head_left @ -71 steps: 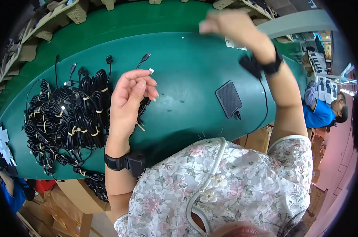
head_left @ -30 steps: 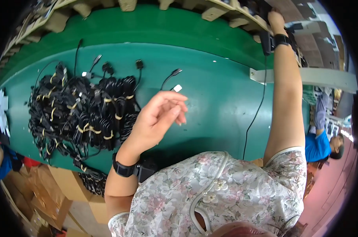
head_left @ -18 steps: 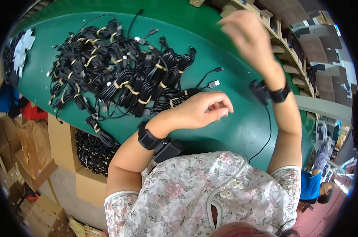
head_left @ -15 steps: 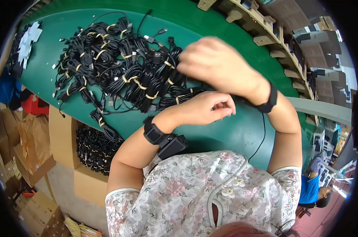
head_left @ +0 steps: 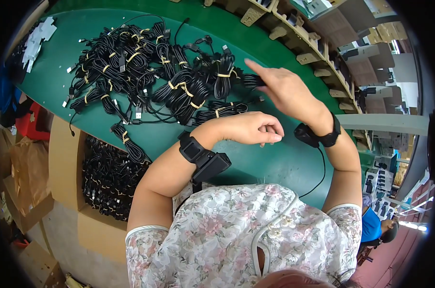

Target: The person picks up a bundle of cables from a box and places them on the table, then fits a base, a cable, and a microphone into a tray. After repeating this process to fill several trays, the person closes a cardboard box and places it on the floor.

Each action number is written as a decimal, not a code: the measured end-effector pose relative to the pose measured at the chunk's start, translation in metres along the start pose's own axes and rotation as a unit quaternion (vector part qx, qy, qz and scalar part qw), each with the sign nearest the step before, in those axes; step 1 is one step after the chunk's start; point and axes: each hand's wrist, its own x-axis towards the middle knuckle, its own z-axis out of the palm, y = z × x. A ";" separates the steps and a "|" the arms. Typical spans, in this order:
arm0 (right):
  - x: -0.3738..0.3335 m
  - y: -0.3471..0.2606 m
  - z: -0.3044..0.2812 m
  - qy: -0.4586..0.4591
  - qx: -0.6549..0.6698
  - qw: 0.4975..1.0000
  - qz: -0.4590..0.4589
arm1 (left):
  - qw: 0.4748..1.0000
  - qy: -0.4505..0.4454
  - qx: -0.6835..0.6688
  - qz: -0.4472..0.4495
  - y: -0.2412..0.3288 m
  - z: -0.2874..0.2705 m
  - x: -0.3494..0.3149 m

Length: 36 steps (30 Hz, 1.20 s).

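Note:
Black USB cables (head_left: 131, 67), coiled and tied with tan bands, lie heaped on the green table. At the heap's right end, my right hand (head_left: 289, 89) grips a coiled black cable bundle (head_left: 252, 81); its index finger points out over the coil, and the thumb side is partly hidden. Nearer to me, my left hand (head_left: 250, 128) hangs with its fingers curled in and the thumb close to them; nothing shows in it. Just beyond the left hand lies another tied cable bundle (head_left: 220, 111).
Below the table's left edge stands an open cardboard box (head_left: 66, 168) full of black cables. White scraps (head_left: 39, 41) lie at the far left. A wooden rack (head_left: 303, 36) runs along the far right side. At right sits a person in blue (head_left: 371, 225).
My right hand has moved right, away from the heap, and now a cable bundle shows in its grip. The left hand stays nearly in place, fingers still curled.

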 end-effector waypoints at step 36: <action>-0.020 -0.004 0.031 0.260 0.433 0.846 0.174 | 0.841 0.248 -0.456 0.150 0.011 0.001 0.012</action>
